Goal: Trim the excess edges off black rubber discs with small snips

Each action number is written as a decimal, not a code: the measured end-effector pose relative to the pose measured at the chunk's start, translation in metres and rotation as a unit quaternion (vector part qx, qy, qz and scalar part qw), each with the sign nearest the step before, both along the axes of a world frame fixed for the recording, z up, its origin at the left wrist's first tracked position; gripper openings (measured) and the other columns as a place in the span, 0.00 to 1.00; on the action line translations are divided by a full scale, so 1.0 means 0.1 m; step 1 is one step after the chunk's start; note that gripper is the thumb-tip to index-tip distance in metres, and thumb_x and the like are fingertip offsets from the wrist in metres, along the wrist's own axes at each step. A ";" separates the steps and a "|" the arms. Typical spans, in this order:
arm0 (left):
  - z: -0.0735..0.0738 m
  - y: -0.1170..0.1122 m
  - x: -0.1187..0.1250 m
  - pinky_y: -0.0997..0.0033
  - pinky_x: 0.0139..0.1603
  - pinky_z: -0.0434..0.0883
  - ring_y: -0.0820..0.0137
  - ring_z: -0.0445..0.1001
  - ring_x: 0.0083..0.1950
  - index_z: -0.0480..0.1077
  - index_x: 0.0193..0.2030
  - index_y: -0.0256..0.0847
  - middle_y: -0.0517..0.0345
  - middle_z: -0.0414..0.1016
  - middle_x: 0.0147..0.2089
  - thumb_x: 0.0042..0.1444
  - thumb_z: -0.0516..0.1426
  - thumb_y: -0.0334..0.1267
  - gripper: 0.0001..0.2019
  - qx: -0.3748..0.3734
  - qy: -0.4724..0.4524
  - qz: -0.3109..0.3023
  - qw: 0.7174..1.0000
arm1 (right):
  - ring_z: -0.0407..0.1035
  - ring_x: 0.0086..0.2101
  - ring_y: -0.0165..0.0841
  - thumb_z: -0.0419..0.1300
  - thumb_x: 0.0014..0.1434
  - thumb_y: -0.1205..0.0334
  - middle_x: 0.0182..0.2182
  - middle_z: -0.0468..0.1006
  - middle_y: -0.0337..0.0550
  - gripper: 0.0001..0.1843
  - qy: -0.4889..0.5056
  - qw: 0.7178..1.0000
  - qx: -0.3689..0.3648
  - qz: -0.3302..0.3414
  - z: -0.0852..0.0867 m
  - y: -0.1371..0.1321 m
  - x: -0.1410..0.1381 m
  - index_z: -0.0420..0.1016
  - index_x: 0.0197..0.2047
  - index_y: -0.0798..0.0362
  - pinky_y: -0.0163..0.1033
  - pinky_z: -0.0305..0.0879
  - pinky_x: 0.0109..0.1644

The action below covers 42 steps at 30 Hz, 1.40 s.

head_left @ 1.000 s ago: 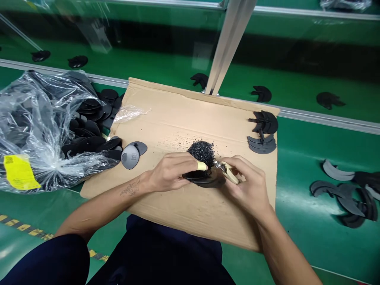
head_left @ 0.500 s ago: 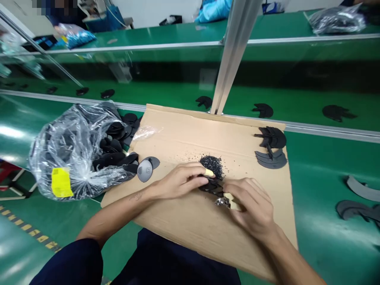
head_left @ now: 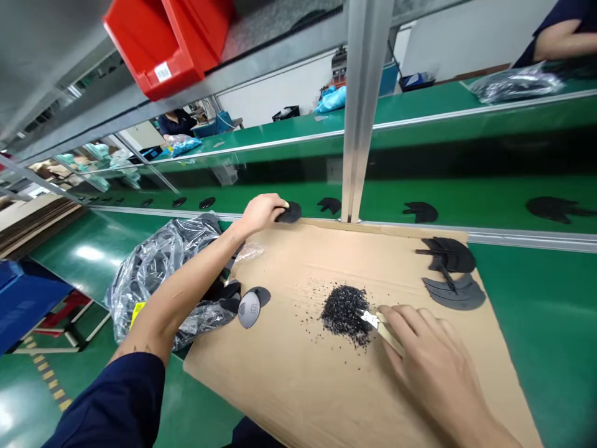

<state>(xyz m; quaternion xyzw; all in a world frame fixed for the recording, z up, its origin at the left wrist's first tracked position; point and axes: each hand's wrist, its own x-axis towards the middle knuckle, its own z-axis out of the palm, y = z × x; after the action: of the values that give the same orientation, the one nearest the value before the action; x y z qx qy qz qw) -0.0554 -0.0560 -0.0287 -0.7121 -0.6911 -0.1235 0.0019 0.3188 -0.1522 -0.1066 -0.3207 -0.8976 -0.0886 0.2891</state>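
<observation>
My left hand [head_left: 262, 211] is stretched out to the far edge of the cardboard sheet [head_left: 298, 367], fingers closed on a black plastic part [head_left: 290, 213] at the edge of the green conveyor belt [head_left: 396, 196]. Nearer to me, my right hand [head_left: 431, 361] rests on the cardboard and grips a small cream-handled cutter [head_left: 380, 323]. The cutter's metal tip lies beside a heap of black plastic shavings [head_left: 344, 311].
A clear bag of black parts [head_left: 158, 280] lies to the left, with a grey oval part [head_left: 249, 309] beside it. Trimmed black pieces [head_left: 450, 274] are stacked at the cardboard's right. Several more parts ride on the belt. A metal post [head_left: 359, 106] rises behind the cardboard. Red bins [head_left: 168, 43] hang overhead.
My left hand has left the spot beside the shavings and carried the black part out to the belt edge. My right hand stayed by the shavings. The camera has tilted upward.
</observation>
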 end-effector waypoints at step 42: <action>-0.26 -1.63 0.99 0.69 0.46 0.71 0.66 0.75 0.44 0.70 0.45 0.35 0.52 0.76 0.41 0.68 0.54 0.37 0.08 -0.153 -0.230 -0.241 0.930 | 0.71 0.32 0.34 0.57 0.64 0.71 0.34 0.77 0.44 0.08 0.203 0.924 -0.237 0.222 0.07 -0.27 -0.23 0.70 0.44 0.50 0.38 0.68 0.36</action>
<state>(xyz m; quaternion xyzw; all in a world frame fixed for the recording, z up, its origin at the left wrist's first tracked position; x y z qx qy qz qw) 0.0435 -0.2191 -0.0546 -0.8007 -0.4910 -0.1737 -0.2960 0.2954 -0.1792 -0.0999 -0.1839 -0.8626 0.2598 0.3932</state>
